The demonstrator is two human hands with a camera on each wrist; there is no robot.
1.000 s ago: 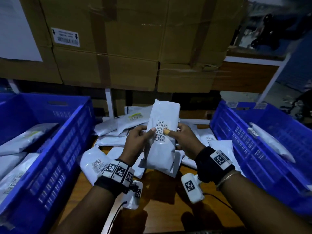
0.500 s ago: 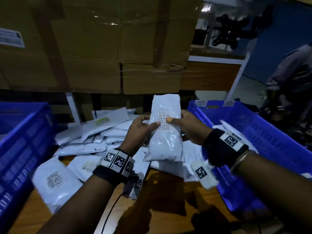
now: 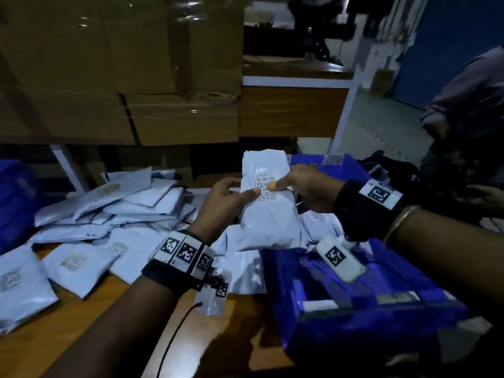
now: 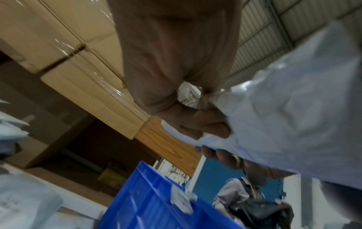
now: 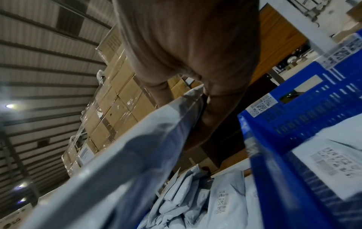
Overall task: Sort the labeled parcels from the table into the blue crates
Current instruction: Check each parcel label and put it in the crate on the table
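Both hands hold one white labeled parcel (image 3: 268, 214) upright above the table. My left hand (image 3: 226, 203) grips its left edge, thumb on the printed label (image 3: 264, 186). My right hand (image 3: 305, 186) grips the right edge, thumb tip also on the label. The left wrist view shows my fingers (image 4: 195, 124) curled round the parcel (image 4: 293, 108). In the right wrist view the parcel (image 5: 137, 139) fills the lower left under the hand. The right blue crate (image 3: 354, 309) lies just under my right wrist. Several more white parcels (image 3: 114, 214) lie piled on the wooden table (image 3: 81, 336).
Stacked cardboard boxes (image 3: 122, 64) stand behind the table. A sliver of the left blue crate (image 3: 13, 203) shows at the far left. Another person (image 3: 469, 118) stands at the right, beyond the right crate, which holds a labeled parcel (image 5: 329, 162).
The view has swung to the right, bringing the right crate under my right wrist. Both hands have kept their grip on the parcel and carried it rightward toward that crate.
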